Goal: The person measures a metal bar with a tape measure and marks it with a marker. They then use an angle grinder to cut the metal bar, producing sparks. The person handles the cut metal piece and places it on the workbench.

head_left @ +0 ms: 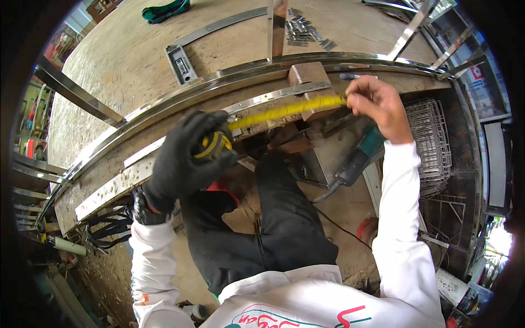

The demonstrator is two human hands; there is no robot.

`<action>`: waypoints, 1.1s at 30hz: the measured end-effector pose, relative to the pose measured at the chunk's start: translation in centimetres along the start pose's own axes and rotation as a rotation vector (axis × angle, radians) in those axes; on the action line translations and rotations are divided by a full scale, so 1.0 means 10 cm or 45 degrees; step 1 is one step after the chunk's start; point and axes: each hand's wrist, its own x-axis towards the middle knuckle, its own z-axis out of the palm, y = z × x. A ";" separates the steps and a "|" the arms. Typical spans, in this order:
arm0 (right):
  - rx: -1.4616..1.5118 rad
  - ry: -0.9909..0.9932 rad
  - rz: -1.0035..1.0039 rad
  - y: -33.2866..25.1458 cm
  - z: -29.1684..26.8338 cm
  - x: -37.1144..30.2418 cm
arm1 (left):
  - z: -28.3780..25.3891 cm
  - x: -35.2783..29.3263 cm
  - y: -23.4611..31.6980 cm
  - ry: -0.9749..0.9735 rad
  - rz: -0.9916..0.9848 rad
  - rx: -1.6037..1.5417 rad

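Observation:
My left hand [183, 156], in a black glove, is closed round the case of a yellow and black tape measure [215, 145]. The yellow tape blade [287, 111] runs out from it, slightly blurred, toward the right. My bare right hand [380, 106] pinches the blade's free end between thumb and fingers. The stretched blade passes above the table's near edge, just in front of a flat metal strip [270, 97]. Behind its right half is a brown block [309, 74].
A shiny metal frame [202, 87] with upright posts lies along the table [120, 60]. A level [181, 64] and small metal pieces [303, 33] lie beyond. Below right are a teal angle grinder [361, 156] with its cord and a wire basket [429, 145].

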 end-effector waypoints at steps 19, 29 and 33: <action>-0.318 0.158 0.085 0.32 0.11 0.44 | -0.30 -0.18 -0.60 0.051 -0.196 0.109; -0.285 0.208 0.000 0.35 0.16 0.40 | -0.29 -0.21 -0.67 0.030 -0.256 0.058; -0.230 0.177 -0.003 0.37 0.15 0.40 | -0.28 -0.22 -0.70 0.033 -0.283 0.035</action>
